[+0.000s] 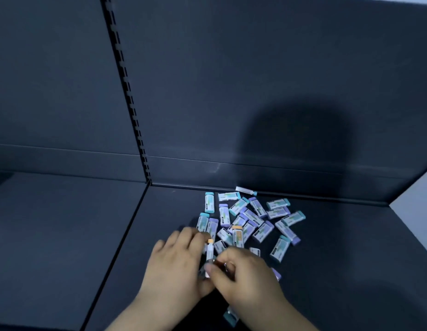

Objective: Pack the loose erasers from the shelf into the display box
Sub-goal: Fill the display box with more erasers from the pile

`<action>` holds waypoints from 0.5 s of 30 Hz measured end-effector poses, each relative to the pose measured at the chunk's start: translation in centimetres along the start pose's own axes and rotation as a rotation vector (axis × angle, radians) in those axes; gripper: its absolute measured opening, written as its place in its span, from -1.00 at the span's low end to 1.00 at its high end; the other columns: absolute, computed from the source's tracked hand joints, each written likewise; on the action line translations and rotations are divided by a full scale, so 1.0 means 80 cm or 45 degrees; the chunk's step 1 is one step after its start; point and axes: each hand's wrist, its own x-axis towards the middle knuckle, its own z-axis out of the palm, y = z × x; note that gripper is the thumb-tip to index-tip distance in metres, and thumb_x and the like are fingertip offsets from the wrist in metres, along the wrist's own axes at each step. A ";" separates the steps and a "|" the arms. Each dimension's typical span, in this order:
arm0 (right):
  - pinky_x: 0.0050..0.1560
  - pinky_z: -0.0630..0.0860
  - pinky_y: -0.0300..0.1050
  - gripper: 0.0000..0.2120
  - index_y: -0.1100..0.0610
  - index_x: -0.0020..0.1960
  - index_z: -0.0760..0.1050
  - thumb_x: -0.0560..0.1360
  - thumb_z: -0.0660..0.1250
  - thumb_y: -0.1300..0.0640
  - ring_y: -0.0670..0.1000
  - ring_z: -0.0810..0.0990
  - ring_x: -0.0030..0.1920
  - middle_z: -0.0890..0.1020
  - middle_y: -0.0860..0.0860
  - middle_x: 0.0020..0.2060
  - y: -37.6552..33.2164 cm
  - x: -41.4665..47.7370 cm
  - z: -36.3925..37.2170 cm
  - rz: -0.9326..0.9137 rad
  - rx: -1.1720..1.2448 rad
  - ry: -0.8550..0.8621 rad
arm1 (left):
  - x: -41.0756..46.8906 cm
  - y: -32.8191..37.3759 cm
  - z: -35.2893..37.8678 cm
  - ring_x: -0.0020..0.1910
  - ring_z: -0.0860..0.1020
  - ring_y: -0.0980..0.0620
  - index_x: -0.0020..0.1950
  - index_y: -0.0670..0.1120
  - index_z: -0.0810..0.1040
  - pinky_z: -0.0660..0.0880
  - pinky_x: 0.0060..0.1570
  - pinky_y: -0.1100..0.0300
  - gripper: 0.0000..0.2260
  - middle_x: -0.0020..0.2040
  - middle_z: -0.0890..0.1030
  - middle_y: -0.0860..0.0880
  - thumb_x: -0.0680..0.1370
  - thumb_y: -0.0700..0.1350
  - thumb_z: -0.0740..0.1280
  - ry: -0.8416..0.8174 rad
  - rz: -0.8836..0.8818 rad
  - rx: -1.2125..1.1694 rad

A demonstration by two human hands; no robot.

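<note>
Several loose erasers in white sleeves with teal, purple or orange ends lie scattered on the dark shelf. My left hand is at the pile's near left edge, fingers curled around an orange-tipped eraser that stands upright between both hands. My right hand is beside it, its thumb and fingers pinching at the lower end of that eraser; what else it holds is blurred. One teal-ended eraser lies under my right forearm. No display box shows in the head view.
A dark back panel rises behind the pile, with a slotted upright rail at left. A seam splits the shelf into two boards. A pale wall borders the shelf at right.
</note>
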 end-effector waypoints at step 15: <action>-0.39 0.25 -0.26 -0.70 0.03 -0.40 0.40 0.38 0.43 -0.06 -0.18 0.30 -0.49 0.37 -0.10 -0.55 -0.008 0.001 0.006 0.366 0.480 -0.115 | 0.003 -0.013 -0.003 -0.15 0.48 0.12 0.06 0.13 0.49 0.31 -0.25 0.24 -0.46 -0.07 0.49 0.15 0.13 0.29 0.23 -0.209 0.178 -0.163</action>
